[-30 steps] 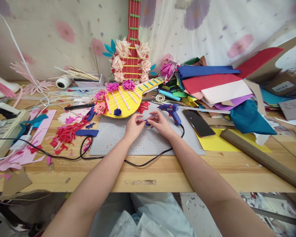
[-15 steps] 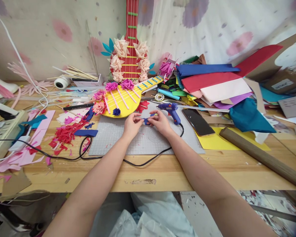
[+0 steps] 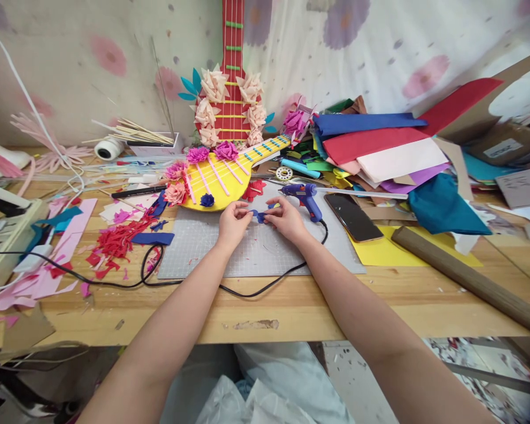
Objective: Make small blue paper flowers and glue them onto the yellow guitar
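Between my fingertips is a small blue paper piece [image 3: 259,217], cut in a petal-like shape. My left hand [image 3: 235,222] pinches its left end, and my right hand [image 3: 287,219] pinches the right end. Both hands are just above the grey cutting mat [image 3: 203,253]. Behind them lies a yellow paper instrument [image 3: 225,185] with pink and magenta flowers and one dark blue paper rose [image 3: 207,200]. A blue glue gun [image 3: 307,197] rests to the right of my right hand.
A black phone [image 3: 353,217] lies right of the glue gun, whose black cord [image 3: 265,291] loops across the mat's front. Red paper scraps [image 3: 121,235] and a blue strip [image 3: 152,238] are on the left. A red decorated instrument [image 3: 232,106] stands behind; stacked coloured sheets [image 3: 380,144] fill the right.
My left hand has shifted slightly left, away from the right hand, and more of the blue paper piece shows between them. The view has moved a little.
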A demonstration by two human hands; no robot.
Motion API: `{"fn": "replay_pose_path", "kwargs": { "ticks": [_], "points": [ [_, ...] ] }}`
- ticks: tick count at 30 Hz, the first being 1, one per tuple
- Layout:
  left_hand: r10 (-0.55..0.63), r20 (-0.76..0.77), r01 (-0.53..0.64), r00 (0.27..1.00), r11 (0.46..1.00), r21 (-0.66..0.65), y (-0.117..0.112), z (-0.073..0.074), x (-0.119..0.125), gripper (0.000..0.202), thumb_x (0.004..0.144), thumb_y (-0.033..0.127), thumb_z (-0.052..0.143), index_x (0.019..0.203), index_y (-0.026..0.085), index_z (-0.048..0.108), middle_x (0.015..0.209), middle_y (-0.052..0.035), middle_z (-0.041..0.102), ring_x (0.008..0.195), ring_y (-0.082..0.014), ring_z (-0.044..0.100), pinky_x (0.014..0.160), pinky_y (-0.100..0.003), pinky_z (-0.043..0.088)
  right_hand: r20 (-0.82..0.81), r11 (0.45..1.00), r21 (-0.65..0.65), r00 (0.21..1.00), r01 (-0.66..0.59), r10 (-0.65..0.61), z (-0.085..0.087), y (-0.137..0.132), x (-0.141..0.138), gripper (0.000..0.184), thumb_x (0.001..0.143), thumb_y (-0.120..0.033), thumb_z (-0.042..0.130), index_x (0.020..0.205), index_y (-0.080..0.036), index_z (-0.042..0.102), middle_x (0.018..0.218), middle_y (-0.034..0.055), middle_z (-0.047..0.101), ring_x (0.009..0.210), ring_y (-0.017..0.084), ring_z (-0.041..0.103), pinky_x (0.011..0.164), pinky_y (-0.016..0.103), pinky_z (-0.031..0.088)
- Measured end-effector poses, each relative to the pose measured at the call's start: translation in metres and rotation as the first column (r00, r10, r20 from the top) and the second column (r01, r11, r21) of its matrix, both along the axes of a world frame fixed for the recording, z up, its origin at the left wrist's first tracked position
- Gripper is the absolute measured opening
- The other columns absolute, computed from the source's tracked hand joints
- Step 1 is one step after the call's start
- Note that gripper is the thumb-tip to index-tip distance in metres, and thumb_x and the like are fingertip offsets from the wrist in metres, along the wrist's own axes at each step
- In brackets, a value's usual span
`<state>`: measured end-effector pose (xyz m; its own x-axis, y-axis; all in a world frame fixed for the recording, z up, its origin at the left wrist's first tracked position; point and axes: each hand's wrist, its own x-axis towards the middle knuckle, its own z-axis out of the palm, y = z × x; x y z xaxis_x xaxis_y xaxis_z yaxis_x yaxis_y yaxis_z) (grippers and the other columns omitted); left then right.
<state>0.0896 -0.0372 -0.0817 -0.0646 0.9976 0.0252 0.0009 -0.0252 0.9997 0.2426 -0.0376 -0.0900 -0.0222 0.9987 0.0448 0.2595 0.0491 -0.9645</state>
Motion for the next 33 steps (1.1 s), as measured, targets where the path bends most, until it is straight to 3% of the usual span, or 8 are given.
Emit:
{"fn": "replay_pose_path", "kwargs": {
  "ticks": [4, 8, 14, 22, 28, 33],
  "points": [
    [0.036, 0.03, -0.037, 0.999, 0.999, 0.012, 0.002, -0.002, 0.0, 0.019, 0.065, 0.018, 0.064, 0.081, 0.018, 0.054, 0.062, 0.0032, 0.059, 0.059, -0.011, 0.057, 0.055, -0.022, 0.043, 0.09, 0.996, 0.074, 0.995, -0.049, 0.043, 0.001, -0.001, -0.001, 0.037, 0.067, -0.013, 0.06, 0.101, -0.023, 0.048, 0.089, 0.0005, 0.071, 0.068, 0.012, 0.064, 0.068, 0.03, 0.049],
    [0.048, 0.026, -0.048, 0.999, 0.999, 0.016, 0.002, -0.004, 0.0, 0.017, 0.066, 0.018, 0.064, 0.08, 0.017, 0.055, 0.062, 0.0031, 0.058, 0.057, -0.0099, 0.055, 0.052, -0.02, 0.042, 0.185, 0.991, 0.13, 0.983, -0.043, 0.018, 0.006, -0.003, -0.002, 0.033, 0.07, -0.02, 0.064, 0.099, -0.023, 0.051, 0.088, 0.0015, 0.072, 0.078, 0.015, 0.065, 0.076, 0.033, 0.049],
    [0.006, 0.032, -0.007, 0.999, 1.0, 0.002, 0.002, -0.004, -0.002, 0.02, 0.065, 0.019, 0.065, 0.084, 0.017, 0.059, 0.068, 0.0003, 0.064, 0.064, -0.0117, 0.061, 0.058, -0.022, 0.046, 0.291, 0.971, 0.225, 0.957, -0.081, 0.012, 0.014, -0.007, 0.001, 0.031, 0.083, -0.018, 0.046, 0.112, -0.028, 0.05, 0.1, 0.0003, 0.071, 0.089, 0.017, 0.066, 0.081, 0.037, 0.049],
    [-0.01, 0.067, 0.015, 0.998, 0.998, -0.068, 0.0, -0.001, -0.001, 0.027, 0.063, 0.016, 0.067, 0.09, 0.015, 0.064, 0.073, -0.0026, 0.068, 0.062, -0.0119, 0.061, 0.057, -0.023, 0.047, 0.215, 0.949, 0.311, 0.97, 0.044, -0.115, 0.015, -0.007, 0.002, 0.027, 0.082, -0.025, 0.05, 0.109, -0.025, 0.049, 0.102, 0.0036, 0.069, 0.094, 0.019, 0.065, 0.077, 0.036, 0.05],
    [-0.04, 0.056, 0.043, 0.998, 0.998, -0.054, -0.002, 0.0, -0.002, 0.028, 0.062, 0.018, 0.069, 0.09, 0.015, 0.064, 0.07, -0.001, 0.066, 0.059, -0.011, 0.059, 0.058, -0.024, 0.046, 0.096, 0.963, 0.265, 0.995, -0.038, 0.013, 0.012, -0.006, -0.006, 0.032, 0.073, -0.031, 0.062, 0.101, -0.022, 0.05, 0.092, 0.0045, 0.068, 0.091, 0.019, 0.064, 0.076, 0.034, 0.049],
    [-0.073, -0.002, 0.073, 0.997, 0.997, -0.017, 0.0, -0.003, -0.001, 0.028, 0.062, 0.02, 0.07, 0.089, 0.016, 0.065, 0.07, -0.0012, 0.066, 0.06, -0.0115, 0.059, 0.058, -0.024, 0.047, 0.112, 0.973, 0.229, 0.993, 0.008, -0.034, 0.009, -0.006, -0.006, 0.034, 0.071, -0.026, 0.062, 0.102, -0.023, 0.05, 0.081, -0.0002, 0.066, 0.079, 0.017, 0.064, 0.075, 0.033, 0.048]
  ]
}}
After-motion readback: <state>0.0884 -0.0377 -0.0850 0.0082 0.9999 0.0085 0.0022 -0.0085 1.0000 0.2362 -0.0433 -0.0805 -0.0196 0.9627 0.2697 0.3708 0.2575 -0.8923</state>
